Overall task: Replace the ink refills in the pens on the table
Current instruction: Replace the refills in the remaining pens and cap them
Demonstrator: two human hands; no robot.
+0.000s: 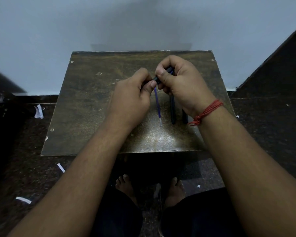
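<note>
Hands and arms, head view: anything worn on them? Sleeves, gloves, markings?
Both forearms bare, no sleeves or gloves in view. The right hand has a red thread band, several strands wound round the wrist, with a knot and loose ends. The left hand and its wrist carry nothing.

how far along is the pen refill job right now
Done: hard to say; one blue ink refill lies loose on the table, whether old or new cannot be told. In hand: the left hand and right hand both grip a dark pen above the table, apparently working it at one end. Left: two more dark pens lie untouched beside the refill.
</note>
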